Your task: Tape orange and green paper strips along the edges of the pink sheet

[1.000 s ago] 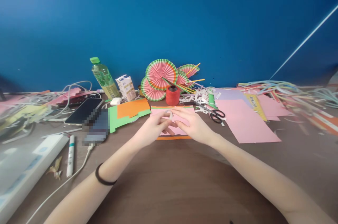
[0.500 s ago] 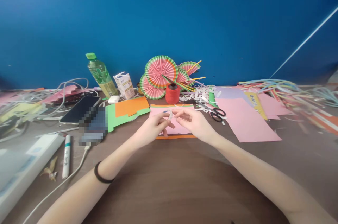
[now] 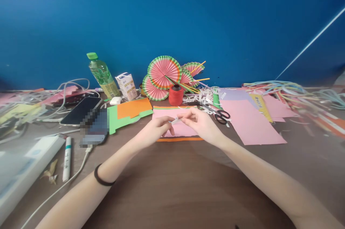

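Between the fingertips of both hands is a short whitish strip [image 3: 175, 120] that looks like tape. My left hand [image 3: 156, 128] is closed, pinching its left end. The other end is in a pinch of thumb and fingers of my right hand [image 3: 198, 121]. Both hands hover over a pink paper [image 3: 184, 131] with orange and green bands along its edges. Part of that paper is hidden by the hands. Just behind it stands a red thread spool [image 3: 176, 96]. Black-handled scissors [image 3: 222, 117] lie right of my right hand.
Pleated paper fans [image 3: 164, 72] lean at the back beside white paper scraps [image 3: 206, 96]. Pink sheets [image 3: 252, 124] lie to the right. Left are orange and green papers [image 3: 134, 108], a bottle [image 3: 104, 78], a carton [image 3: 126, 86], phones [image 3: 81, 111] and a marker [image 3: 67, 159].
The strip was curled upward between my fingers and now lies straighter and lower. My left hand has shifted slightly left, and the fingers of both hands have changed their pinch.
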`<action>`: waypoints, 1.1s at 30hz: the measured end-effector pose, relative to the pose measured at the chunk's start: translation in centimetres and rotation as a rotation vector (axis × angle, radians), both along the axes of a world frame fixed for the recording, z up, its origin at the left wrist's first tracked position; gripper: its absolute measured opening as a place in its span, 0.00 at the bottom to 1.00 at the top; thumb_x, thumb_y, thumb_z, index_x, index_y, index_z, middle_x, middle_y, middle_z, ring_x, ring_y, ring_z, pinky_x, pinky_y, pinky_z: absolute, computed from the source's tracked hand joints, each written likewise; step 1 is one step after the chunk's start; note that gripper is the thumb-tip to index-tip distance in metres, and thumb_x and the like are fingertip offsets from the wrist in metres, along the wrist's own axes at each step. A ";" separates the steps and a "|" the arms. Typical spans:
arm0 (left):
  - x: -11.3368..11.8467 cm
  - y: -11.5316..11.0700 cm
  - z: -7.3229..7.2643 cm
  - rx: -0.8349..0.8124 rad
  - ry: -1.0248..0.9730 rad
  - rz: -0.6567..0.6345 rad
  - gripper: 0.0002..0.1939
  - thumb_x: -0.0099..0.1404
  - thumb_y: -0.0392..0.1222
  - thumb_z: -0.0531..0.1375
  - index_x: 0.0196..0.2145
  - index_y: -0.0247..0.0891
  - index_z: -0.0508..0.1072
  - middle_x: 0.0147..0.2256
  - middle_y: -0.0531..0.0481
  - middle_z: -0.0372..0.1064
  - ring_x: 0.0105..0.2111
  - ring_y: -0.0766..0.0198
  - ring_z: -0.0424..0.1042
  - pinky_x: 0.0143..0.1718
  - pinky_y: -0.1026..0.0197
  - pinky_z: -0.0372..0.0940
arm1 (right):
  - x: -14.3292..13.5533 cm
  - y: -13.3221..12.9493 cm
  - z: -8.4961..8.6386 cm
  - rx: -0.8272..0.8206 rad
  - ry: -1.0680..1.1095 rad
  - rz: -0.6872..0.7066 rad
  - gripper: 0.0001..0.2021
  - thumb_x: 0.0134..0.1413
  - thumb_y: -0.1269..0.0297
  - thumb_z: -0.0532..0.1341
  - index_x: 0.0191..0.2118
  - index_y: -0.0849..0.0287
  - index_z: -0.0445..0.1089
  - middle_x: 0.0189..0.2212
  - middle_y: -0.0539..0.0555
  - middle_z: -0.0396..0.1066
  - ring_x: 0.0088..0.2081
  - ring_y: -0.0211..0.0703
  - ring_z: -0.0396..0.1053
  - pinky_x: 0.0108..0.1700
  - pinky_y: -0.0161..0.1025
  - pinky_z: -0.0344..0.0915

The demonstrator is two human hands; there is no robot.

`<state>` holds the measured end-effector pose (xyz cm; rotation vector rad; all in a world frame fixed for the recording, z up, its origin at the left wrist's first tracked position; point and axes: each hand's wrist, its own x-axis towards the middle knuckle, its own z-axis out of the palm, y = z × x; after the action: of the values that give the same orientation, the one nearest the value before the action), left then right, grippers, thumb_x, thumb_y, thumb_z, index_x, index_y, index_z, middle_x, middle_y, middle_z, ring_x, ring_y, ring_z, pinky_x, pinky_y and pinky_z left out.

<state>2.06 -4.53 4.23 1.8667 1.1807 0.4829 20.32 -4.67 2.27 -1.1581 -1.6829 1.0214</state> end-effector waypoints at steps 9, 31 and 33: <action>0.0 0.2 0.0 -0.030 -0.039 0.013 0.21 0.57 0.37 0.45 0.47 0.35 0.65 0.30 0.51 0.68 0.26 0.67 0.58 0.29 0.65 0.57 | 0.1 -0.1 -0.1 0.039 0.046 0.078 0.04 0.52 0.66 0.55 0.28 0.57 0.59 0.45 0.58 0.69 0.49 0.42 0.65 0.50 0.47 0.60; -1.1 1.2 -1.0 -0.006 -0.149 -0.029 0.25 0.61 0.44 0.48 0.54 0.31 0.60 0.33 0.48 0.65 0.32 0.65 0.62 0.36 0.61 0.58 | 0.5 -0.8 0.8 -0.065 0.070 0.273 0.06 0.56 0.65 0.52 0.28 0.56 0.54 0.52 0.58 0.62 0.58 0.45 0.53 0.55 0.50 0.53; -1.3 1.5 -1.0 -0.005 -0.183 -0.011 0.25 0.60 0.43 0.48 0.54 0.32 0.61 0.36 0.47 0.65 0.31 0.66 0.62 0.36 0.61 0.58 | 0.6 -0.7 0.9 -0.064 0.106 0.283 0.07 0.56 0.64 0.52 0.29 0.56 0.54 0.52 0.57 0.62 0.57 0.45 0.54 0.55 0.50 0.52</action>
<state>0.74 -3.05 3.27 1.7825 1.0483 0.6307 20.88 -5.41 3.20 -0.9040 -1.7720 1.2966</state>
